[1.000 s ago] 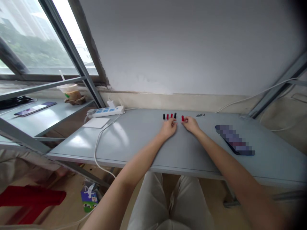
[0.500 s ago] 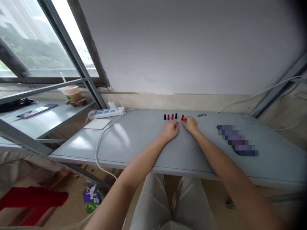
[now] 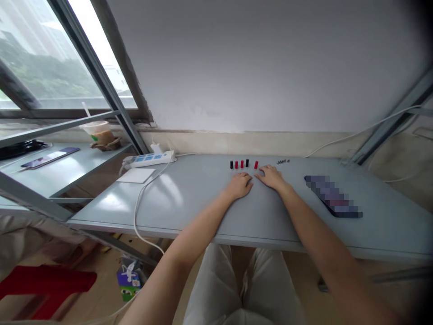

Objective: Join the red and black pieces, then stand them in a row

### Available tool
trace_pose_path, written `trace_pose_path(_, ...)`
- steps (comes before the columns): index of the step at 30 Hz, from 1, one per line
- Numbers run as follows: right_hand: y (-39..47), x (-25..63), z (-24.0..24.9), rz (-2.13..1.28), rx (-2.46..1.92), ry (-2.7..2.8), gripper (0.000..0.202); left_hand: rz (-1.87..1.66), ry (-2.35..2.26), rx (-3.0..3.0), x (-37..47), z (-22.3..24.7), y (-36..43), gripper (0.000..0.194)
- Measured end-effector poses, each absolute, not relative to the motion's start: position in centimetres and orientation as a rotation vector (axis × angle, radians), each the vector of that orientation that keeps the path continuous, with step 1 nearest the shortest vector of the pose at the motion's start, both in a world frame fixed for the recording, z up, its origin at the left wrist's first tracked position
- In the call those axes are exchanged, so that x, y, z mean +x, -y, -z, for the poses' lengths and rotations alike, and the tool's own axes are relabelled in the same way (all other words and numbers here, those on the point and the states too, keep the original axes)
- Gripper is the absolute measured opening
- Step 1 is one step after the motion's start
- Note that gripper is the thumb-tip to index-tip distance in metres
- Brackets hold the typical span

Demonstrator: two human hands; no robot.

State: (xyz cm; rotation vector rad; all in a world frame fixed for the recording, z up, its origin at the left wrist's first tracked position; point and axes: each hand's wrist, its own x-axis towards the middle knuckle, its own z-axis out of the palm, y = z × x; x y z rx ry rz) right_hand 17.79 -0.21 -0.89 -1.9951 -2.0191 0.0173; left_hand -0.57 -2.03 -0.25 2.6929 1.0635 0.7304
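Near the back edge of the grey bench [image 3: 203,198], four small cylinders are standing in a short row: a black cylinder [image 3: 231,164] at the left end, two red cylinders [image 3: 241,164] in the middle and a second black cylinder [image 3: 247,163] at the right end. A lone red cylinder [image 3: 256,164] is standing just right of the row, apart from it. The right hand [image 3: 272,176] is lying palm down just beside this one, its grip forming a wide gap between thumb and fingers; whether a fingertip is touching the cylinder, I cannot tell. The left hand [image 3: 240,185] is resting in front of the row with fingers bent, and its back is hiding the grip, so I cannot tell how narrow that is. Small dark pieces [image 3: 283,161] are lying beyond the right hand, while a white power strip [image 3: 154,158] is sitting far to the left.
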Motion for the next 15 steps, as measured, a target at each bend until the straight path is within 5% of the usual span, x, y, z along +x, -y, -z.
trace_pose_path(15,0.16,17.77,0.74,-0.043,-2.017,2.026,0.049,-0.703,-1.067,2.726,-0.58,0.12,2.08,0.028)
